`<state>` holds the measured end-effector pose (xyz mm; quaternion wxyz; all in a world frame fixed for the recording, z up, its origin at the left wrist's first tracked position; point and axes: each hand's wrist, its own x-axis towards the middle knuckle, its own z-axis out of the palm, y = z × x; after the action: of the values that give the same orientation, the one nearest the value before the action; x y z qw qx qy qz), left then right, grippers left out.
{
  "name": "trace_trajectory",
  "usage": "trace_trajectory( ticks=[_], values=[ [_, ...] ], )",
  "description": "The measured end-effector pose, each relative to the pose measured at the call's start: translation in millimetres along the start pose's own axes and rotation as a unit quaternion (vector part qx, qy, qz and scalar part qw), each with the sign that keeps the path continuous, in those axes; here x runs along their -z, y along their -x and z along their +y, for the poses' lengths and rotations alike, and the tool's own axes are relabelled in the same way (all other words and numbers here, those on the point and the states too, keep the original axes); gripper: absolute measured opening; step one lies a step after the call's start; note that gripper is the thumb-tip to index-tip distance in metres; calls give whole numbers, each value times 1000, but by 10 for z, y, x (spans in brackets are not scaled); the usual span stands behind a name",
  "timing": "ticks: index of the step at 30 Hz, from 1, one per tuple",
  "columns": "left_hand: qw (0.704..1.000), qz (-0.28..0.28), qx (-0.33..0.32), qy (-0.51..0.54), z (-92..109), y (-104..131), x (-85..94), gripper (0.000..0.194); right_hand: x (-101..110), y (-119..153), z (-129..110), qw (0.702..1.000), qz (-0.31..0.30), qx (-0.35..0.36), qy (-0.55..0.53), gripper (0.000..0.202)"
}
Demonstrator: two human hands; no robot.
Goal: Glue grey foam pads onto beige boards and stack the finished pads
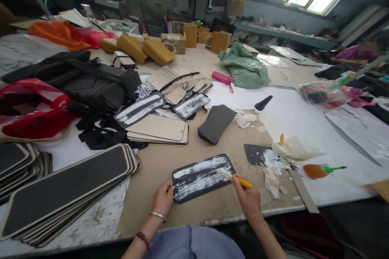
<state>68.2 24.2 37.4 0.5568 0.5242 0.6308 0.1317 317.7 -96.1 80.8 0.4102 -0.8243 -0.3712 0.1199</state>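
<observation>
A black rectangular panel streaked with white paste lies on the brown board in front of me. My left hand pinches the panel's left edge. In my right hand is a brush with a yellow handle, its pale bristles touching the paste near the panel's right end. Further right, a small dark plate carries more white paste beside a crumpled plastic bag. Two plain dark panels lie stacked beyond the coated one.
Long black panels with beige rims are stacked at the left. Beige boards and coated panels lie beyond my left hand. An orange bottle with a green nozzle is at the right, a green bag further back.
</observation>
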Motion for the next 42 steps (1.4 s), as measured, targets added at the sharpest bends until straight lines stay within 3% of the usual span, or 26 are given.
trace_trajectory(
  ticks=[4,9,11,13,18,20,24,30,34,37,42],
  values=[
    [996,-29,27,82,-1,-29,-2,8,-132,-4,-179,994,-13,-70,-87,39],
    [993,-35,38,102,-21,-84,-6,6,-810,114,-609,939,-102,-173,-280,40],
    [993,-35,36,103,-25,-90,-7,8,-1040,138,-659,928,-131,-182,-299,42],
    [993,-35,35,104,-25,-89,-8,10,-1126,121,-611,935,-124,-179,-280,44],
    [993,-41,33,104,-26,-80,-2,14,-882,99,-539,965,-30,-164,-203,42],
    [993,-48,32,103,-27,-83,6,15,-844,182,-630,961,-48,-165,-215,41],
    [993,-63,27,93,-30,-98,23,15,-977,418,-765,946,-113,-182,-243,42],
    [994,-83,11,74,-62,-104,42,13,-859,600,-631,976,-34,-153,-149,39],
    [995,-74,-7,65,-83,-97,38,12,-845,711,-629,955,-88,-184,-216,37],
    [996,-60,-18,57,-87,-81,24,11,-762,648,-435,952,-73,-194,-225,39],
    [999,-30,-24,32,-72,-42,-4,9,-146,179,200,971,64,-208,-97,44]
  ],
)
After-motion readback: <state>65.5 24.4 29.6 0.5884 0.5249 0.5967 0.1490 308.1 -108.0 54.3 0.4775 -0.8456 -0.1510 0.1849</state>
